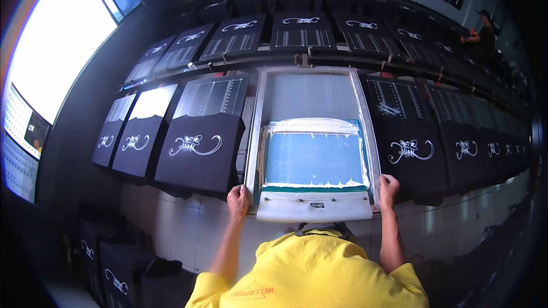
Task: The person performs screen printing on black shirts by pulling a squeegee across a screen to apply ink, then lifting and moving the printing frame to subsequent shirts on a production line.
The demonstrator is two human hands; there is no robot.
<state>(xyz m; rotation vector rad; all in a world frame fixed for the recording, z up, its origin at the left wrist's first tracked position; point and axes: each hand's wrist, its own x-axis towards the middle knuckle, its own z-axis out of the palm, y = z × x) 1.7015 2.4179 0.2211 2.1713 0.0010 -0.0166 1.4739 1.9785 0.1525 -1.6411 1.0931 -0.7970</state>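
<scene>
In front of me lies a screen printing frame (256, 108) with pale metal rails. My left hand (237, 201) is closed around its near left corner. At the near right corner my right hand (389, 188) grips the opposite rail. Blue mesh (317, 159) fills the frame's near half, and a thick band of white ink (311, 126) runs across it. More ink lines the mesh's sides and near edge. A wide pale squeegee (314, 210) with several dark screws rests across the near end, between my hands, touched by neither. Whatever lies beneath the screen is hidden.
Black shirts (197, 162) with white scroll prints lie on boards left and right. Another row of printed boards (302, 27) stands beyond a rail (228, 57). More black shirts (117, 268) hang low at left. A person (485, 37) stands at far right.
</scene>
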